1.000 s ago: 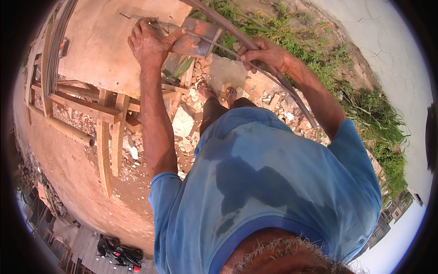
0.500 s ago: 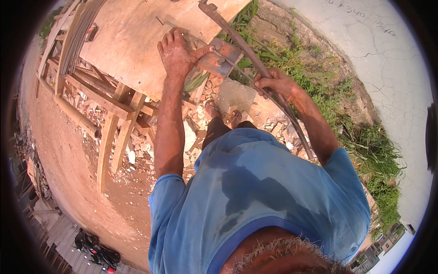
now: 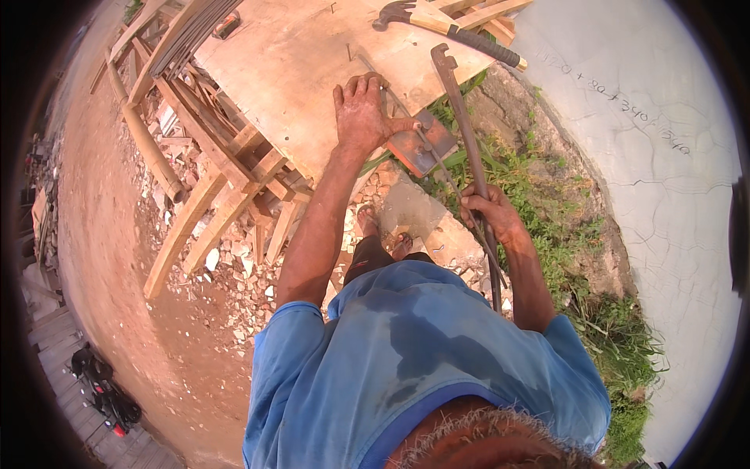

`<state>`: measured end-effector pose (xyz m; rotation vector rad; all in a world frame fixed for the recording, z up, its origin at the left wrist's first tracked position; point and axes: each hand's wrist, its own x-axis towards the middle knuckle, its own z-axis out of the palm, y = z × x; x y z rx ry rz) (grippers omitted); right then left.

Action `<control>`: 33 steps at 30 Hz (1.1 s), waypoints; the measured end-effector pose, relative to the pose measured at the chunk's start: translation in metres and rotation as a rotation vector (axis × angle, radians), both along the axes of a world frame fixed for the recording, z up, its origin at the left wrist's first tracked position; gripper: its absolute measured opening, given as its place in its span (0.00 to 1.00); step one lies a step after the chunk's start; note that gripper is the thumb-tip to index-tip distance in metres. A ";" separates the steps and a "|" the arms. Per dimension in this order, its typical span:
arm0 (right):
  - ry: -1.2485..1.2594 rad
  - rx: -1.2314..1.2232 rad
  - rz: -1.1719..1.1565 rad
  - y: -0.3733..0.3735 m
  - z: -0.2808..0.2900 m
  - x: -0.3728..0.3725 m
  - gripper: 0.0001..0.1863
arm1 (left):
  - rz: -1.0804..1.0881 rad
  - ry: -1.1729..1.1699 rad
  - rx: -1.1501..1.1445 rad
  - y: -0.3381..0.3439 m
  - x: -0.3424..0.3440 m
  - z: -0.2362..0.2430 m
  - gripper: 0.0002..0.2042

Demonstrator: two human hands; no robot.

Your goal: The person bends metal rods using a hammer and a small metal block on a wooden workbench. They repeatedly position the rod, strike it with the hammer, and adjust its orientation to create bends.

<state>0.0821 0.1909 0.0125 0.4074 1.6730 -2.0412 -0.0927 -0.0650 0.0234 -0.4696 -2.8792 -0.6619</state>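
My left hand lies palm down on the plywood tabletop, fingers slightly spread and thumb stretched to the right. A thin metal rod runs beneath or beside this hand, over a rusty metal plate at the table's edge, and down to the right. Closed round a long, dark metal bar is my right hand. This bar has a notched, hooked far end, which stands apart from the plate. The rod passes close to the right fingers; whether they grip it too, I cannot tell.
A claw hammer rests on the table's far right edge. Bent nails stick up from the plywood. Wooden supports and rubble lie at left. Grass and a pale wall border the right side.
The view has shifted, bringing the hammer into sight. My right hand has drawn nearer my body, and the bar now stands steeper in the picture. The left hand stays on the tabletop.
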 end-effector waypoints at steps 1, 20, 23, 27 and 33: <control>0.002 0.009 -0.007 0.000 -0.001 0.000 0.07 | 0.002 -0.021 -0.009 0.000 0.000 0.001 0.53; -0.010 -0.007 -0.027 -0.005 -0.002 0.007 0.09 | 0.120 0.166 0.363 -0.005 0.041 0.007 0.35; -0.054 -0.086 0.010 0.008 -0.006 -0.001 0.08 | 0.014 0.143 0.580 -0.007 0.079 0.010 0.26; -0.059 -0.034 0.100 0.027 -0.001 -0.017 0.07 | -0.111 0.197 0.664 0.005 0.122 0.010 0.21; -0.048 0.094 0.144 0.028 0.007 -0.021 0.07 | -0.188 -0.128 0.822 0.025 0.156 0.001 0.17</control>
